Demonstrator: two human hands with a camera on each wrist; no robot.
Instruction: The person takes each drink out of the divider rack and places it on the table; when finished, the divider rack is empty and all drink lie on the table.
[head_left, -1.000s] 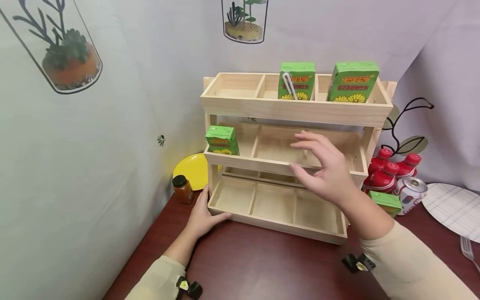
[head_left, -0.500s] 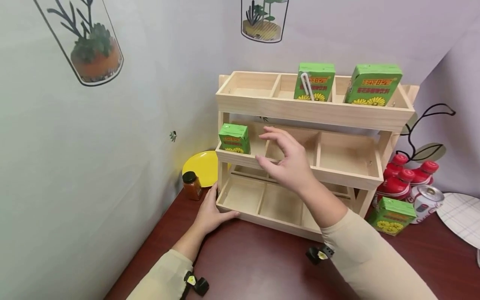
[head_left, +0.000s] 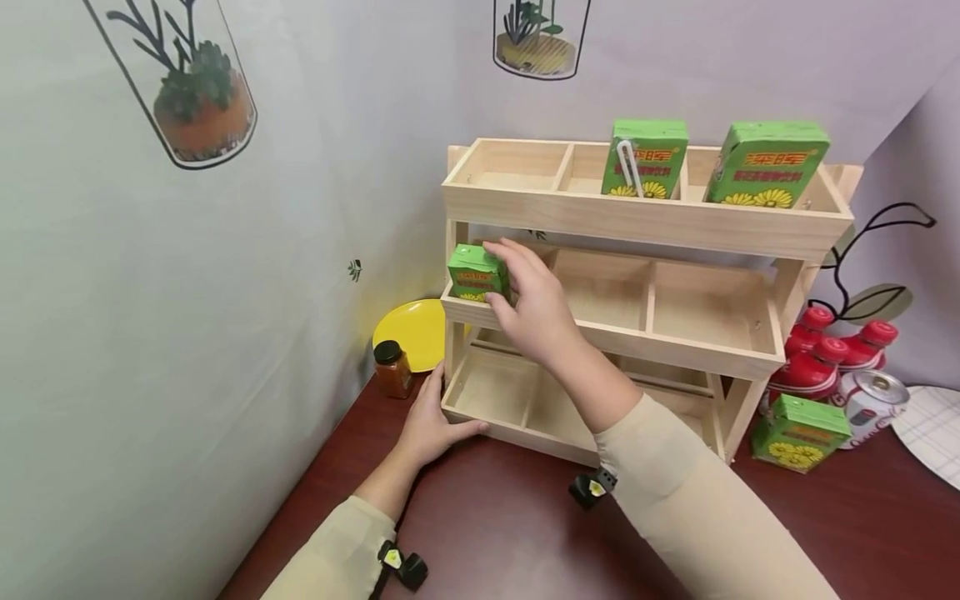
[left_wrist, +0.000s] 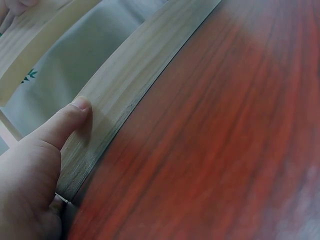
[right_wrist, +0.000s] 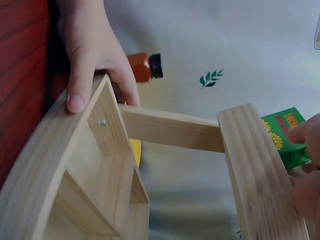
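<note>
A three-tier wooden rack [head_left: 645, 215] stands on the table. My left hand [head_left: 427, 429] grips its lower left corner, with the thumb [left_wrist: 75, 112] on the front board and the fingers around the side. In the head view, my right hand [head_left: 536, 312] is at a green drink carton [head_left: 471, 273] in the left compartment of the middle tier. Its thumb and fingers close around the carton's right side; the far fingers are partly hidden. The right wrist view shows the carton [right_wrist: 280, 130] between the fingers at the right edge.
Two green cartons [head_left: 645, 158] with a similar print stand in the top tier. Right of the rack are another green carton [head_left: 801, 433], a can [head_left: 873, 408] and red-capped bottles [head_left: 813, 367]. A brown jar [head_left: 392, 371] and yellow plate [head_left: 420, 325] stand at left, near the wall.
My right hand has moved left across the middle tier to the carton, and its fingers have closed on it. The left hand keeps its grip on the corner. The view has shifted.
</note>
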